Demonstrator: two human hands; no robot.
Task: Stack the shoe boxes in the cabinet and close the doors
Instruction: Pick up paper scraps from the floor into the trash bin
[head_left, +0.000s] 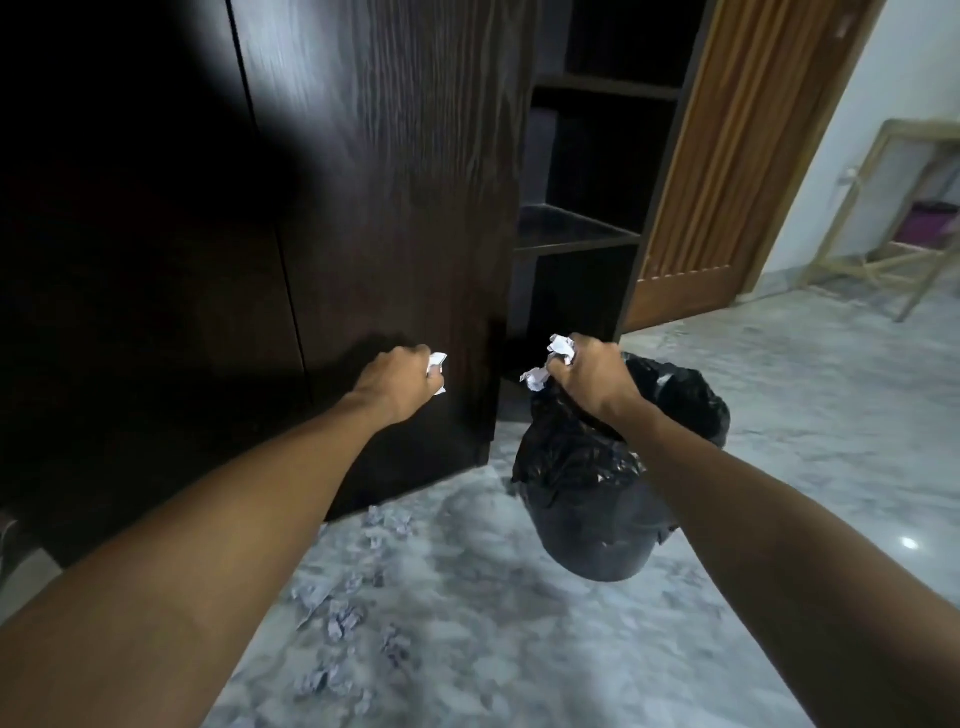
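Head view. My left hand (402, 382) is curled round a crumpled white paper (437, 370), held in front of the dark wooden cabinet door (384, 218). My right hand (587, 371) grips more crumpled paper (561, 349), with wads sticking out above and to the left of the fingers; it hangs over the bin (613, 478), which is lined with a black plastic bag (576, 462). I cannot make out what lies inside the bin, since my right forearm and the bag's folds cover its mouth. The cabinet (587, 223) stands open on its right side, showing dark shelves (566, 228); their depths are in shadow and I can see no shoe boxes on them. Several crumpled paper balls (340, 618) lie on the marbled floor (467, 623) between my arms, near the cabinet's foot. The upper left of the picture is black. A brown room door (727, 171) stands beside the cabinet, and a pale wooden frame (883, 260), cut off at the right edge, leans further back.
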